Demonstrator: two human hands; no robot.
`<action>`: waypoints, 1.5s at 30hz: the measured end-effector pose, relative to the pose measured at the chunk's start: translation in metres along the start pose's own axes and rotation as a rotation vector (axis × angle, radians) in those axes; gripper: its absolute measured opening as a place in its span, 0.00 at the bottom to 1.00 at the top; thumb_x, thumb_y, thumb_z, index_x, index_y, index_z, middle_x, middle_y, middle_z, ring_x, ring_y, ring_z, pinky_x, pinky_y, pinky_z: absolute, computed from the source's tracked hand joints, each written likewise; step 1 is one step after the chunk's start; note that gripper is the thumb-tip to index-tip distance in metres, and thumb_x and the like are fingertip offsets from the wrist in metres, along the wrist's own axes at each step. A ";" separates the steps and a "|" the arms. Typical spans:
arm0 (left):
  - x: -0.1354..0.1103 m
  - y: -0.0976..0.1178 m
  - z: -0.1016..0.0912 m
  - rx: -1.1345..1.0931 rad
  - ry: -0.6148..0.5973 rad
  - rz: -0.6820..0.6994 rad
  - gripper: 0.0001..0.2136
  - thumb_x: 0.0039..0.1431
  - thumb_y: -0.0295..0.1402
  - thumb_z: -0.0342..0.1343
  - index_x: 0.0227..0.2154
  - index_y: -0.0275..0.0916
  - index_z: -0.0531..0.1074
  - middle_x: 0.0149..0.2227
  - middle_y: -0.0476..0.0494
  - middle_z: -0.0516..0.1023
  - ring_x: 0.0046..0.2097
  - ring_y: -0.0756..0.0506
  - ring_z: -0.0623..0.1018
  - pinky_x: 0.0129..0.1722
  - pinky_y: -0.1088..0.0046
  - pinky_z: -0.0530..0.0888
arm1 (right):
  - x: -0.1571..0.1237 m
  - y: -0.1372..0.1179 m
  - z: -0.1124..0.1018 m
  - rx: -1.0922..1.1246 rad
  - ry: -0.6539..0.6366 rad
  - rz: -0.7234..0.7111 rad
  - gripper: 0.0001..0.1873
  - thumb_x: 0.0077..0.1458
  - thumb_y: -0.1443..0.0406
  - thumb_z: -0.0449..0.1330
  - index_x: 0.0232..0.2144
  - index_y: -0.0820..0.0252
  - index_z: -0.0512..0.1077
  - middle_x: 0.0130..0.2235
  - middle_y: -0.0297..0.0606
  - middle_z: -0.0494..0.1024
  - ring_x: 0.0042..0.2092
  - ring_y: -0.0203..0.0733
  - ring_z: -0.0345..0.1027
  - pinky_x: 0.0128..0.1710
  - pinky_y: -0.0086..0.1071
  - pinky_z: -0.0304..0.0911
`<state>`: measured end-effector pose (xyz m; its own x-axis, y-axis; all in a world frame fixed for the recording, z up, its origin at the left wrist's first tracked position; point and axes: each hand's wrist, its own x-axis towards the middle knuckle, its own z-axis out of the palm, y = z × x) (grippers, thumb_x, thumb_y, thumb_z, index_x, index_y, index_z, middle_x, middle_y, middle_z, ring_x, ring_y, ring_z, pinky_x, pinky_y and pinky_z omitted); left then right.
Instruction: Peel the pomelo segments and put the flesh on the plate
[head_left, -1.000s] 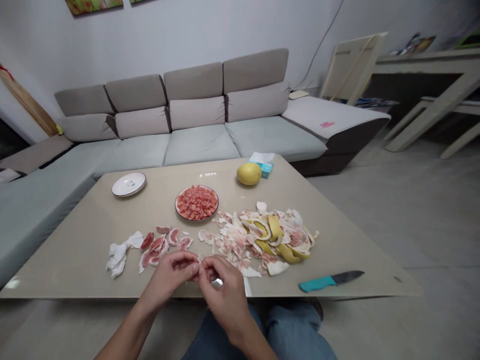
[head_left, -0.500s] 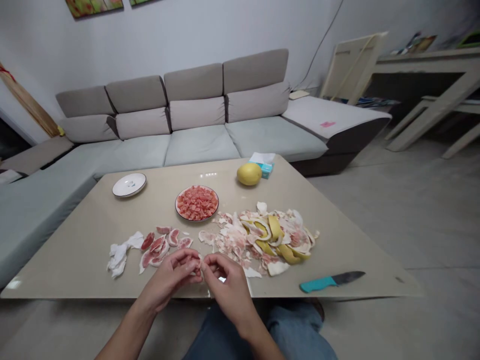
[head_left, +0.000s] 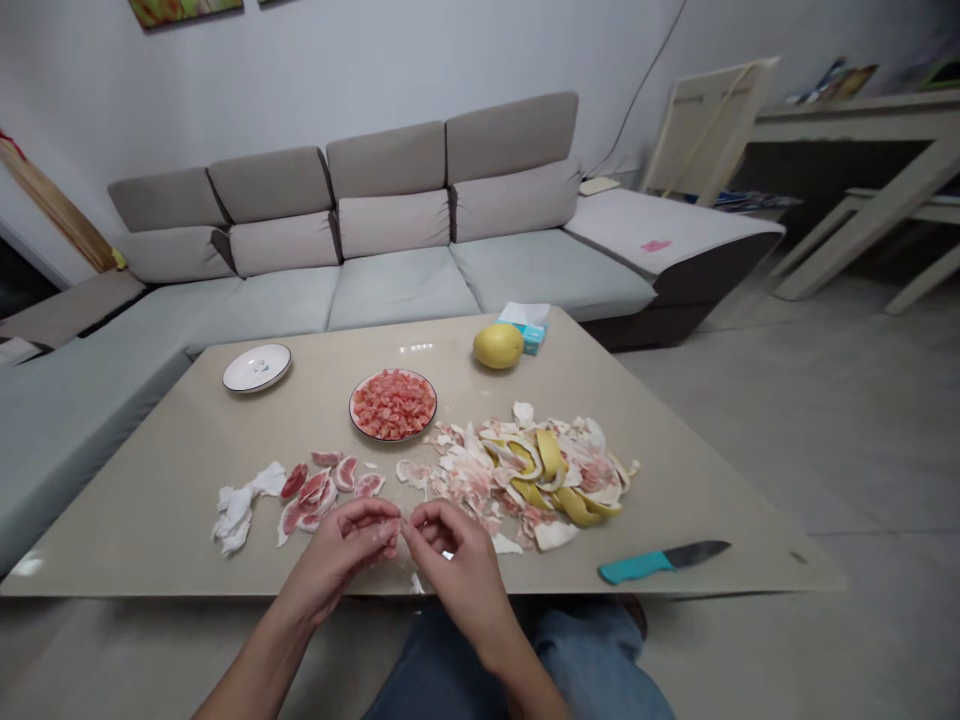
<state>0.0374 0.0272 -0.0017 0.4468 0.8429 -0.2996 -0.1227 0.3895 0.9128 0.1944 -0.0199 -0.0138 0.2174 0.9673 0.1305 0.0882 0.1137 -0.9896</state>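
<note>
Above the table's front edge, my left hand [head_left: 339,556] is closed on a small pinkish pomelo piece [head_left: 393,538], mostly covered by the fingers. My right hand [head_left: 459,572] pinches at the same piece from the other side, fingertips meeting the left ones. Left of my hands lie several red pomelo segments [head_left: 319,492] with white skin on. Behind them stands a black-rimmed plate [head_left: 352,418] heaped with peeled red pomelo pulp [head_left: 394,404]. A pile of yellow peel, pith and membrane scraps [head_left: 517,475] spreads to the right.
A knife [head_left: 664,562] with a turquoise handle lies near the front right edge. Crumpled tissue [head_left: 240,515] is at left, a white plate [head_left: 257,369] behind it. A whole yellow pomelo [head_left: 498,346] sits beside a tissue box [head_left: 531,335]. A sofa [head_left: 405,285] borders the table [head_left: 697,500].
Both hands stay in nearly the same place, with the fingertips still together on the piece. A small whitish scrap shows below the fingers by the table edge. The view shifts slightly.
</note>
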 end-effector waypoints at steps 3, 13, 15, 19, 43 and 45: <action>0.001 -0.002 0.000 0.055 0.028 0.023 0.13 0.50 0.33 0.67 0.39 0.36 0.78 0.37 0.42 0.80 0.38 0.48 0.78 0.42 0.72 0.76 | 0.005 0.004 -0.008 0.091 0.007 0.104 0.09 0.51 0.61 0.62 0.26 0.59 0.68 0.21 0.29 0.67 0.22 0.34 0.61 0.21 0.26 0.57; 0.015 -0.010 -0.007 0.342 0.079 0.201 0.14 0.47 0.35 0.67 0.38 0.39 0.80 0.39 0.41 0.81 0.41 0.44 0.78 0.45 0.68 0.74 | 0.012 0.027 -0.027 -0.326 0.146 -0.209 0.05 0.54 0.67 0.60 0.27 0.57 0.75 0.36 0.42 0.78 0.39 0.47 0.72 0.42 0.41 0.67; 0.017 -0.011 -0.006 0.353 0.068 0.217 0.13 0.47 0.34 0.67 0.38 0.39 0.79 0.38 0.42 0.81 0.41 0.43 0.78 0.45 0.68 0.74 | 0.011 0.023 -0.024 -0.294 0.123 -0.265 0.05 0.56 0.67 0.60 0.29 0.56 0.75 0.38 0.42 0.78 0.43 0.47 0.72 0.45 0.41 0.66; 0.016 -0.011 -0.002 0.363 0.038 0.233 0.13 0.48 0.33 0.67 0.38 0.39 0.79 0.38 0.41 0.81 0.42 0.43 0.78 0.45 0.67 0.74 | 0.009 0.021 -0.020 -0.290 0.024 -0.362 0.15 0.56 0.68 0.62 0.46 0.53 0.73 0.46 0.41 0.78 0.49 0.46 0.70 0.49 0.40 0.65; 0.009 -0.012 0.013 0.111 0.022 0.260 0.05 0.49 0.29 0.67 0.31 0.39 0.80 0.35 0.46 0.80 0.39 0.47 0.77 0.42 0.75 0.73 | -0.006 0.013 0.005 -0.159 0.283 -0.422 0.07 0.52 0.73 0.58 0.26 0.57 0.72 0.26 0.35 0.74 0.29 0.39 0.68 0.31 0.32 0.63; 0.008 -0.013 0.014 0.039 0.022 0.247 0.05 0.49 0.29 0.67 0.31 0.38 0.80 0.35 0.46 0.80 0.39 0.48 0.77 0.42 0.75 0.73 | -0.005 0.011 0.005 -0.116 0.279 -0.398 0.07 0.52 0.72 0.59 0.25 0.58 0.72 0.26 0.35 0.74 0.29 0.39 0.68 0.31 0.31 0.64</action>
<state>0.0548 0.0235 -0.0118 0.3882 0.9188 -0.0719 -0.1910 0.1565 0.9690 0.1890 -0.0227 -0.0258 0.3951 0.7546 0.5238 0.3212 0.4208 -0.8484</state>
